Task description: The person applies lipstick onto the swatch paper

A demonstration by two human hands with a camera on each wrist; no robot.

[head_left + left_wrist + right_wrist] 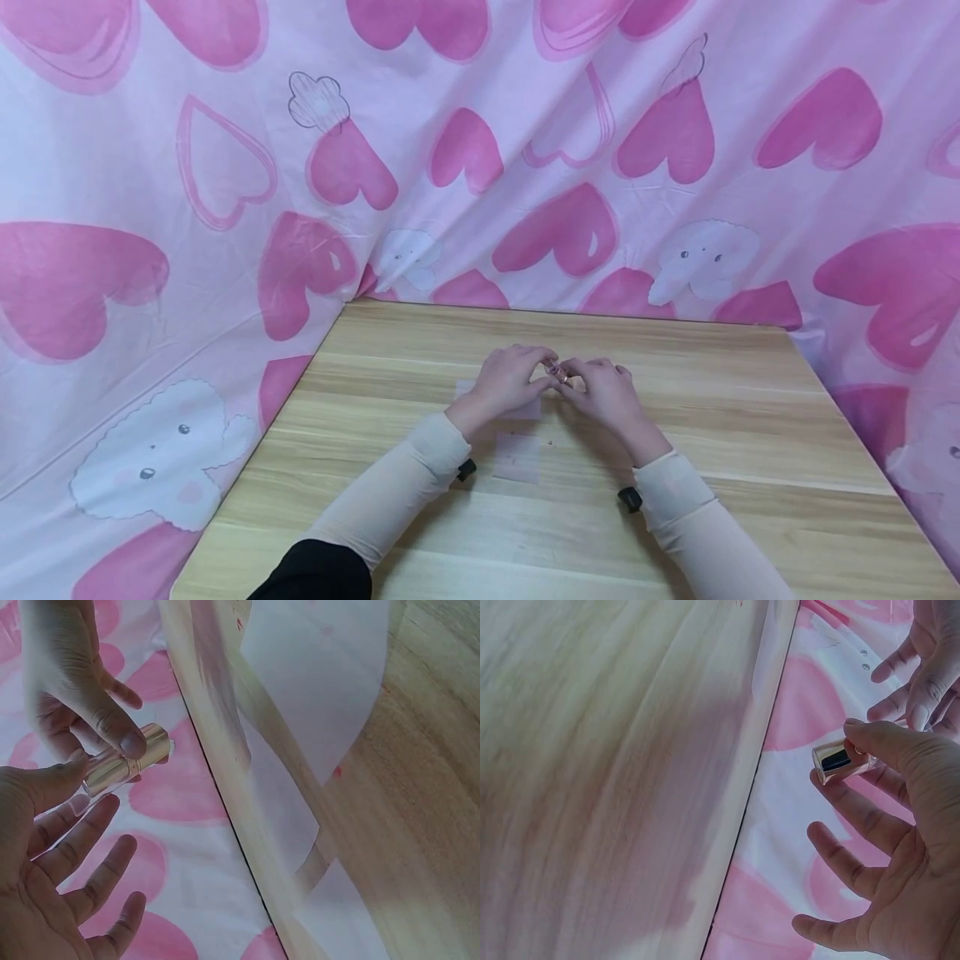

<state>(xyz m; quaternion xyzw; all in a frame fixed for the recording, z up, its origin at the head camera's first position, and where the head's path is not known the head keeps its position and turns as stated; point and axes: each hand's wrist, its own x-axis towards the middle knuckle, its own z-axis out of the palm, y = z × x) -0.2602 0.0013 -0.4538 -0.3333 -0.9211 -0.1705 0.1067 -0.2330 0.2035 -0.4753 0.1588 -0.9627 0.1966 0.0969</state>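
Both hands meet over the far middle of the table around a small gold lipstick tube (559,375). In the left wrist view the tube (153,745) lies slantwise, its gold body shiny and a clear part at the end near the left hand. My left hand (510,382) pinches that end between thumb and forefinger, its other fingers spread. My right hand (609,397) grips the gold body with thumb and fingertips. From the right wrist, the gold end (831,762) points away from the left hand, and the fingers hide the tube's middle.
A pale, thin square sheet (517,458) lies on the wooden table (750,417) in front of the hands. Another sheet (531,410) is partly covered by the left hand. Small red specks (551,443) dot the wood nearby. Pink heart-print cloth (555,233) hangs behind the table.
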